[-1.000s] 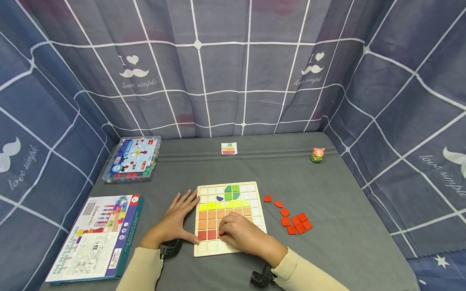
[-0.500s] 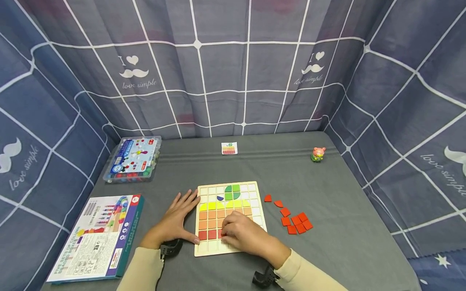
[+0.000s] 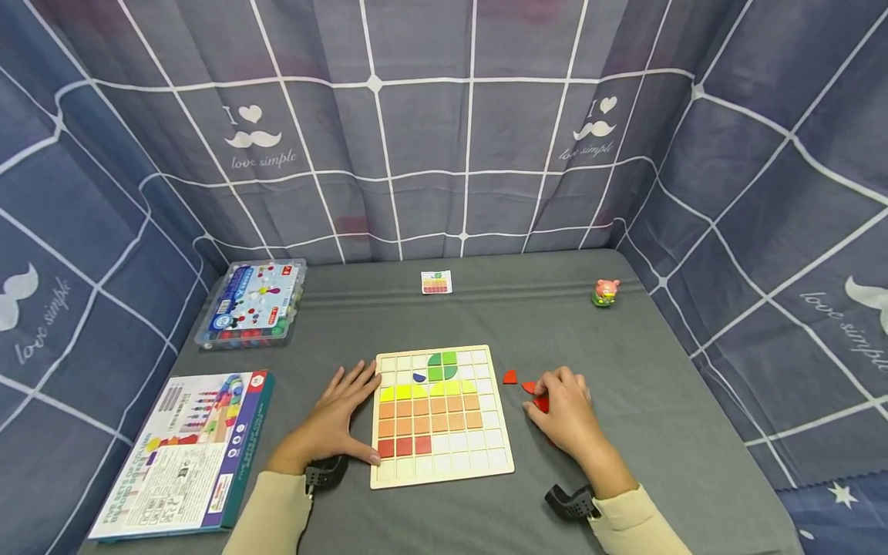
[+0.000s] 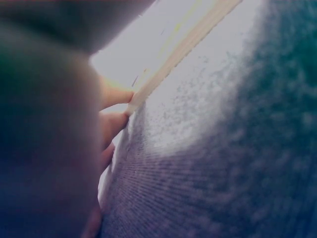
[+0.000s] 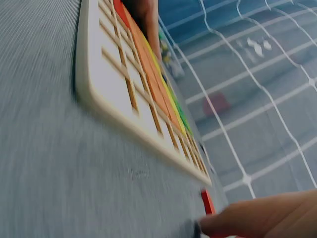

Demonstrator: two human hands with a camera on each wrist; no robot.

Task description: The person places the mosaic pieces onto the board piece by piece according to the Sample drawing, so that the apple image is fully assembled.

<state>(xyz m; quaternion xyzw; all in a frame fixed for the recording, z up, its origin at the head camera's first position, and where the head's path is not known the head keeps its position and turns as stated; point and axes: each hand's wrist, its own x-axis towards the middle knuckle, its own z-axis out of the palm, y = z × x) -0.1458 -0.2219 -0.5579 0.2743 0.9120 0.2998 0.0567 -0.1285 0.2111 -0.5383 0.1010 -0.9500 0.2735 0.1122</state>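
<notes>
While coloured tiles (image 3: 423, 413) fill the wooden board (image 3: 501, 432), both hands rest beside it.

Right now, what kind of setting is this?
Probably a staged tabletop recording booth: blue grid-patterned curtains wall in a grey-clothed table, with a wooden mosaic puzzle board, loose red tiles and toy boxes laid out.
</notes>
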